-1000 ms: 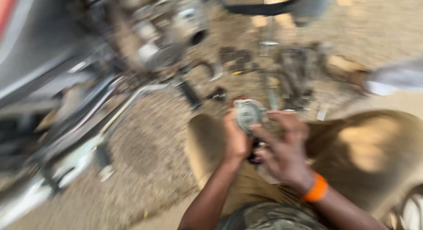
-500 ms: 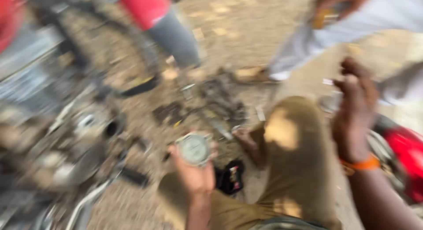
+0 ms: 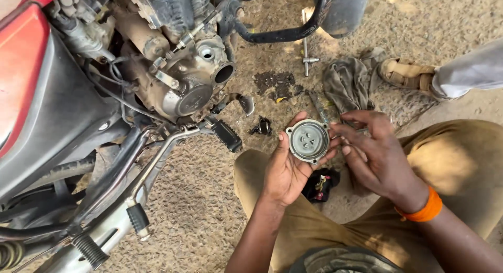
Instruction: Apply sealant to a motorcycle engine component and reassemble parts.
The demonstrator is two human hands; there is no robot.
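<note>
Left hand (image 3: 285, 171) cups the round metal cover (image 3: 308, 141) in its palm; right hand (image 3: 374, 152), fingers spread, touches its edge.

Bare arms, orange wristband (image 3: 420, 209) on rt wrist, khaki trousers (image 3: 461, 158).

My left hand (image 3: 285, 171) is raised palm up, fingers curled around what it cradles. My right hand (image 3: 374, 152) hovers just beside it, fingers spread and tips pointing left, an orange band on the wrist.
</note>
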